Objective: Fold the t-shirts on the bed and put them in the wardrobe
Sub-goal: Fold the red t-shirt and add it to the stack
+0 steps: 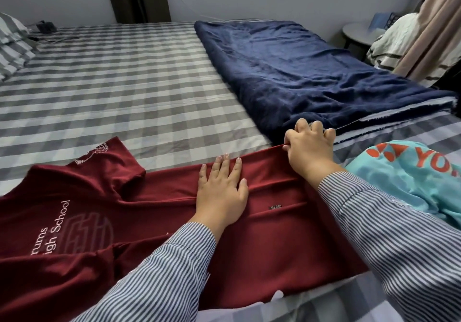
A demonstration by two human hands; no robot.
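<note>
A maroon t-shirt (104, 212) with white lettering lies spread sideways on the checked bed (119, 77), its collar end to the left and its hem to the right. My left hand (220, 192) rests flat on the shirt's middle, fingers apart, pressing the cloth down. My right hand (308, 147) pinches the far hem corner of the shirt between thumb and fingers. A turquoise t-shirt (411, 174) with orange print lies crumpled to the right, apart from both hands.
A folded navy blanket (311, 72) covers the far right part of the bed. Checked pillows (12, 44) sit at the far left. A small round table (356, 34) and a heap of striped cloth (394, 47) stand beyond the bed's right side.
</note>
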